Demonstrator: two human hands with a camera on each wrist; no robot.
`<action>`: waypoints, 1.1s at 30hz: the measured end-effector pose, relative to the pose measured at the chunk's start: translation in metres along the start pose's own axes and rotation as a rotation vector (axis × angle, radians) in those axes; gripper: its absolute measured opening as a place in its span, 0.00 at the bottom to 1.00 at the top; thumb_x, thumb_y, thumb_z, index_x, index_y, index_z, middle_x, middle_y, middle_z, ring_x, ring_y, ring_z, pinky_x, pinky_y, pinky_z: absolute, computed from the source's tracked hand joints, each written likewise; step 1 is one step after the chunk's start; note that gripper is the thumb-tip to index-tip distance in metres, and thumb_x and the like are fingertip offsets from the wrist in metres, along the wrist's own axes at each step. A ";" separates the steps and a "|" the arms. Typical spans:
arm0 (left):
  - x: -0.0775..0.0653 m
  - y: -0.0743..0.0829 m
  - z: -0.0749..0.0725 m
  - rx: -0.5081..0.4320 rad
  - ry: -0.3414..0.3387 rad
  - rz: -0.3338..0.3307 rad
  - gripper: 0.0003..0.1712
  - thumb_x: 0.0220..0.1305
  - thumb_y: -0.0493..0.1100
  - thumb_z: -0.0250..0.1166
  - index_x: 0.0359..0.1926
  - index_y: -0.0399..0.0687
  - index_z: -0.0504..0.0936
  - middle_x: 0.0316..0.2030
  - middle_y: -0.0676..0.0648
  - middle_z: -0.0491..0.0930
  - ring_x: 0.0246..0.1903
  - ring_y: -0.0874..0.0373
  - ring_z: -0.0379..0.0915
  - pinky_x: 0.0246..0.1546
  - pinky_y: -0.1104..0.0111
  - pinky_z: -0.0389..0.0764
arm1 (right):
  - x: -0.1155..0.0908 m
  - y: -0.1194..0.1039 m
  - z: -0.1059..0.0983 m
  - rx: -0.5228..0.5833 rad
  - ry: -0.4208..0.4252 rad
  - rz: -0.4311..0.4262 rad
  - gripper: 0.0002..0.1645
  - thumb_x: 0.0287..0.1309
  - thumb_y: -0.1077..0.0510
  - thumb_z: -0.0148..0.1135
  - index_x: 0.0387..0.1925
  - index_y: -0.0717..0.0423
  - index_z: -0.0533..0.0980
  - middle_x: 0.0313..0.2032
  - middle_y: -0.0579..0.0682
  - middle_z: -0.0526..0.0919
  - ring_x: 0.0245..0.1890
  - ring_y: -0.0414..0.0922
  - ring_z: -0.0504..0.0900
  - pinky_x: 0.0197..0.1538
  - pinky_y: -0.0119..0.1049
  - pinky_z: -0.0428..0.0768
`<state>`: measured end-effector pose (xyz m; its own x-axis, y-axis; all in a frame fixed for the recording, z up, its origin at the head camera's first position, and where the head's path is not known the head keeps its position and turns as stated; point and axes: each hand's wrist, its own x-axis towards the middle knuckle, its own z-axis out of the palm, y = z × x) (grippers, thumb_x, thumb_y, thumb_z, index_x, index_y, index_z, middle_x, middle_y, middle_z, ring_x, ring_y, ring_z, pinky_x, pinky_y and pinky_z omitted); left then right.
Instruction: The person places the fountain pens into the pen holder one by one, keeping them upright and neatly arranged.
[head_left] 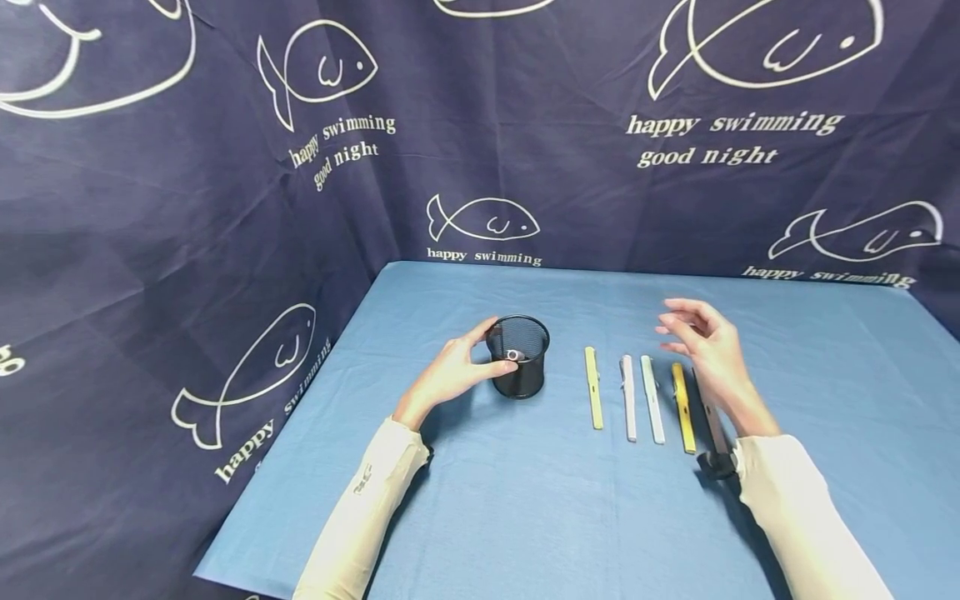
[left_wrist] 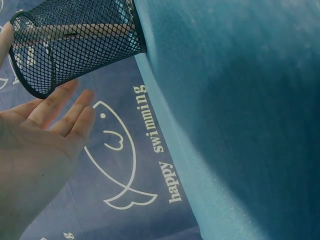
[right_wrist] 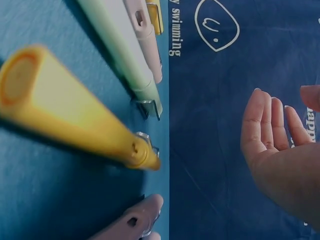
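Note:
A black mesh pen holder (head_left: 519, 379) stands upright on the left part of the table, and my left hand (head_left: 453, 371) holds it at the rim, thumb in front and fingers behind. Through the mesh in the left wrist view, a slim pen-like item (left_wrist: 75, 32) shows inside. My right hand (head_left: 708, 337) hovers over the right end of a row of pens, fingers loosely bent with nothing between them. That row has a pale yellow pen (head_left: 594, 392), a pink pen (head_left: 628, 400), a mint pen (head_left: 652, 402), a deep yellow pen (head_left: 682, 408) and a mauve pen (right_wrist: 132, 220), partly hidden by the right wrist.
A light blue cloth (head_left: 525, 500) covers the table. Dark blue fabric (head_left: 570, 150) with white fish drawings hangs behind it and along the left side. A black wrist strap piece (head_left: 716, 465) sits by the right cuff, close over the pens' near ends.

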<state>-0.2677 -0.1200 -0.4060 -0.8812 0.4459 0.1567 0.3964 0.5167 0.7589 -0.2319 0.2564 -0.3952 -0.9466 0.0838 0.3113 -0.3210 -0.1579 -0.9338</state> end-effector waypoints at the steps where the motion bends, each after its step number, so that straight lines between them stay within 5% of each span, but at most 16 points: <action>1: 0.000 0.000 0.000 0.000 0.000 0.001 0.52 0.61 0.62 0.74 0.80 0.52 0.62 0.69 0.43 0.73 0.69 0.49 0.68 0.67 0.53 0.69 | -0.001 0.000 -0.001 -0.011 0.001 -0.001 0.11 0.71 0.67 0.62 0.52 0.56 0.81 0.40 0.45 0.87 0.39 0.39 0.87 0.39 0.30 0.85; 6: -0.001 -0.002 0.001 -0.004 0.004 0.003 0.51 0.61 0.62 0.74 0.80 0.53 0.63 0.69 0.44 0.74 0.69 0.49 0.67 0.67 0.52 0.68 | -0.004 -0.001 -0.008 -0.042 0.000 0.001 0.11 0.72 0.67 0.61 0.51 0.52 0.80 0.40 0.44 0.86 0.39 0.38 0.87 0.40 0.30 0.85; 14: -0.001 -0.002 0.001 -0.003 0.004 -0.001 0.51 0.61 0.61 0.74 0.79 0.54 0.63 0.69 0.45 0.74 0.70 0.49 0.67 0.68 0.52 0.68 | -0.008 -0.002 -0.017 -0.018 0.007 0.012 0.15 0.71 0.66 0.62 0.57 0.66 0.76 0.40 0.46 0.86 0.39 0.38 0.88 0.40 0.30 0.85; 25: 0.001 -0.002 0.003 -0.005 -0.005 0.016 0.51 0.61 0.60 0.75 0.79 0.50 0.64 0.68 0.45 0.74 0.70 0.49 0.67 0.68 0.52 0.68 | -0.013 -0.001 -0.028 0.053 0.030 0.017 0.16 0.71 0.68 0.62 0.57 0.68 0.76 0.39 0.48 0.87 0.38 0.40 0.88 0.39 0.32 0.86; 33: 0.001 0.000 0.000 -0.008 0.001 -0.003 0.52 0.62 0.60 0.75 0.80 0.50 0.63 0.70 0.43 0.72 0.70 0.48 0.67 0.68 0.52 0.68 | -0.015 -0.004 -0.039 0.034 0.013 0.033 0.12 0.72 0.67 0.60 0.53 0.57 0.79 0.39 0.47 0.86 0.38 0.40 0.88 0.39 0.31 0.86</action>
<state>-0.2680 -0.1195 -0.4061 -0.8826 0.4438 0.1553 0.3919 0.5119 0.7644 -0.2154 0.2937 -0.4032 -0.9562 0.0910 0.2780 -0.2909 -0.1939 -0.9369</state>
